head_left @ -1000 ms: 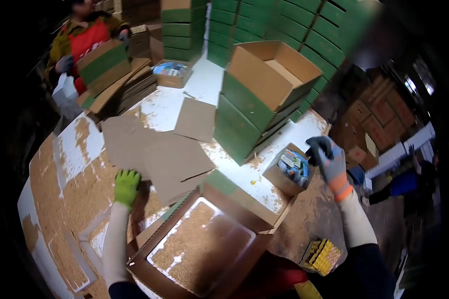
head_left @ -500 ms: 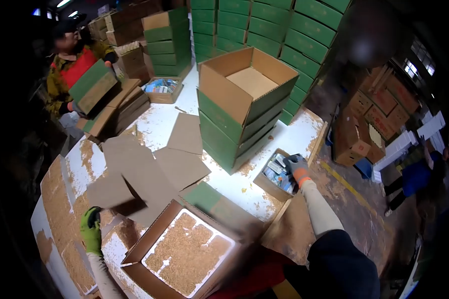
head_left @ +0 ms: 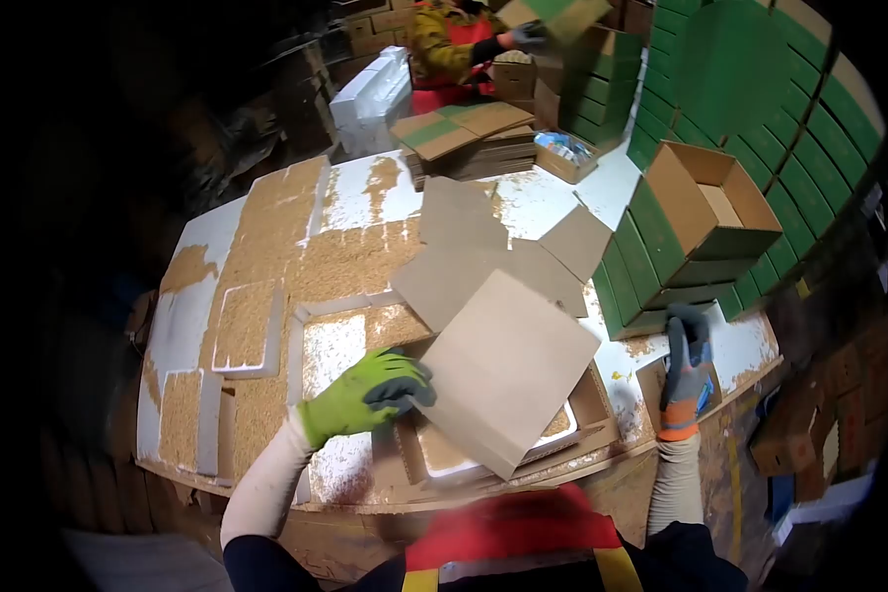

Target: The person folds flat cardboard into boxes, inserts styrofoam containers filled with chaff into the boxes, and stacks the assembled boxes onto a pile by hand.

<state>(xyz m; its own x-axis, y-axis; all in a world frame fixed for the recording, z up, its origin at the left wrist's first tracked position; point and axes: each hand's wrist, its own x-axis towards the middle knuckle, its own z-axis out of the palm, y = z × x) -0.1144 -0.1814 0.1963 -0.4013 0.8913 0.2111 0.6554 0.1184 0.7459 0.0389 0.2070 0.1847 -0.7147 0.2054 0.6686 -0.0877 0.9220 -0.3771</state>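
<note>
My left hand (head_left: 370, 393), in a green glove with dark fingertips, grips the left edge of a flat cardboard sheet (head_left: 515, 363). The sheet lies tilted over an open cardboard box (head_left: 594, 407). Inside that box, a white tray (head_left: 560, 424) filled with brown granules is partly covered by the sheet. On the right, my right hand (head_left: 685, 370), in a grey and orange glove, is above a small carton (head_left: 651, 380) of blue and white packets. Its fingers are curled together, and what they hold is hidden.
Loose cardboard sheets (head_left: 464, 222) lie mid-table. A stack of green boxes (head_left: 651, 247) stands at right, before a green box wall (head_left: 809, 128). Granule-filled trays (head_left: 242, 326) sit at left. Across the table, a co-worker (head_left: 454, 49) handles cardboard near another packet carton (head_left: 565, 158).
The view has swung left. My left hand has taken hold of a cardboard sheet and brought it over the box. My right hand has lifted from among the packets.
</note>
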